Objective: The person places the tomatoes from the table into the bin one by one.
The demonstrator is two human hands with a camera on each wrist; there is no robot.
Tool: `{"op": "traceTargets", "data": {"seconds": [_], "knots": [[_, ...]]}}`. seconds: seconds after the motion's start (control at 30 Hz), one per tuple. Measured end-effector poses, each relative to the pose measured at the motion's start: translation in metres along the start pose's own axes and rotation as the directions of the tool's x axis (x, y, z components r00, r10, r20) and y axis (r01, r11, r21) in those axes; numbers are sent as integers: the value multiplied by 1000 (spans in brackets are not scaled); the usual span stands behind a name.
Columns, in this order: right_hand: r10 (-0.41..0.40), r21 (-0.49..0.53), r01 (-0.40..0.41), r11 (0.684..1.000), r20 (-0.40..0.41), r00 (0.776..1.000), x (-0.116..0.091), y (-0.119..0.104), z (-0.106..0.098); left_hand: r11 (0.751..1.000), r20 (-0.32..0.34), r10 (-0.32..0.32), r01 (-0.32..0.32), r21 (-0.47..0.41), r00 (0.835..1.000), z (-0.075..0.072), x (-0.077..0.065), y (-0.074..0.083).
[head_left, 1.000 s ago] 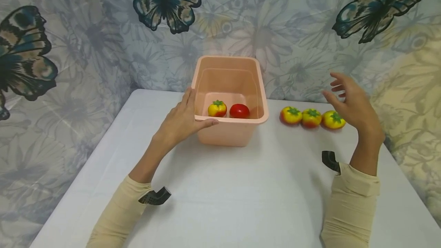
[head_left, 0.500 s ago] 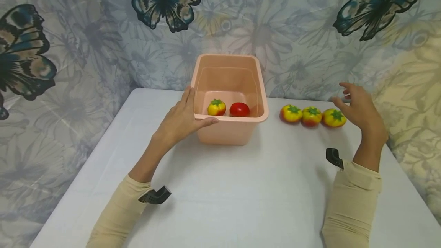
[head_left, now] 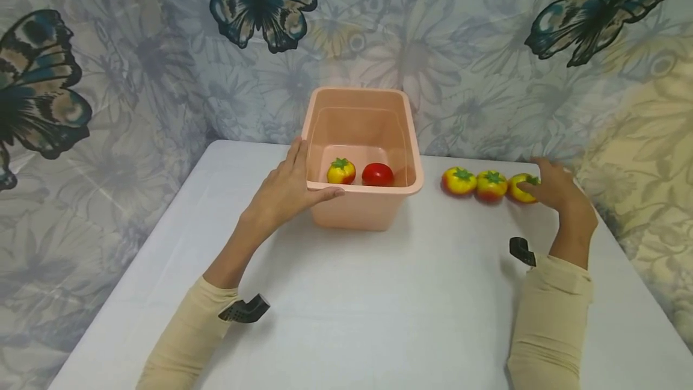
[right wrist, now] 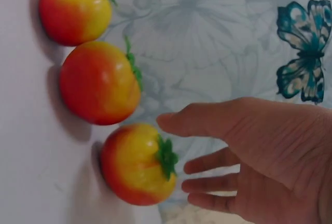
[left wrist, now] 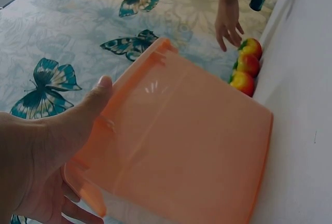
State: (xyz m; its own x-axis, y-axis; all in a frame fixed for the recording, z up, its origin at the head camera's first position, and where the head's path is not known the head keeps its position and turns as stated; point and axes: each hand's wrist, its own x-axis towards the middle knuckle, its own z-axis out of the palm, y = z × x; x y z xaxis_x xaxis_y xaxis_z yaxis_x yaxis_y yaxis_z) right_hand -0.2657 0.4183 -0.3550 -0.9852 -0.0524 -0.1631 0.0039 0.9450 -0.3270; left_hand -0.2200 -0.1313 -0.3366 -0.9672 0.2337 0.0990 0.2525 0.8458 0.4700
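Note:
My left hand (head_left: 281,194) rests on the near left corner of a peach plastic bin (head_left: 354,209), straight fingers along its side and thumb against the front rim. Inside lie a yellow-red toy tomato (head_left: 341,171) with a green leafy top and a plain red toy tomato (head_left: 378,174). To the right, three yellow-red toy tomatoes stand in a row: a left one (head_left: 459,181), a middle one (head_left: 491,186) and a right one (head_left: 521,188). My right hand (head_left: 560,188) is at the right one, thumb and fingers spread beside its green top in the right wrist view (right wrist: 142,164).
A white table (head_left: 373,306) lies under everything. Behind it hangs a cloth (head_left: 460,41) printed with butterflies and flowers, close to the back edge. Small black devices sit on both beige sleeves, the left sleeve (head_left: 186,336) and the right sleeve (head_left: 549,318).
My right hand first moved slightly right, then came down to the rightmost toy tomato, now partly covering it. The left hand and the bin have stayed in place.

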Motion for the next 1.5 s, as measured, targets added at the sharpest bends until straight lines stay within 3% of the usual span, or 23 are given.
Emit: {"op": "traceTargets", "data": {"seconds": [0.1,0.43,0.83,1.07,1.3,1.5], "knots": [[31,-14,-30,999,78,996,1,6,2,1000,-2,1,-1,-5,1000,0,-1,1],[75,-5,-75,997,124,989,4,16,11,1000,-8,7,-7,-4,1000,1,0,2],[146,53,-150,987,74,986,1,23,17,1000,-7,-3,3,-1,1000,2,0,1],[121,67,-117,991,-68,990,1,15,13,1000,-8,-4,4,-2,1000,2,0,0],[58,106,-31,994,-264,963,1,-7,7,1000,-20,-4,4,5,1000,0,-1,-2],[59,201,4,980,-305,950,-3,-28,-3,1000,-16,-1,1,-2,1000,2,0,-2]]}}
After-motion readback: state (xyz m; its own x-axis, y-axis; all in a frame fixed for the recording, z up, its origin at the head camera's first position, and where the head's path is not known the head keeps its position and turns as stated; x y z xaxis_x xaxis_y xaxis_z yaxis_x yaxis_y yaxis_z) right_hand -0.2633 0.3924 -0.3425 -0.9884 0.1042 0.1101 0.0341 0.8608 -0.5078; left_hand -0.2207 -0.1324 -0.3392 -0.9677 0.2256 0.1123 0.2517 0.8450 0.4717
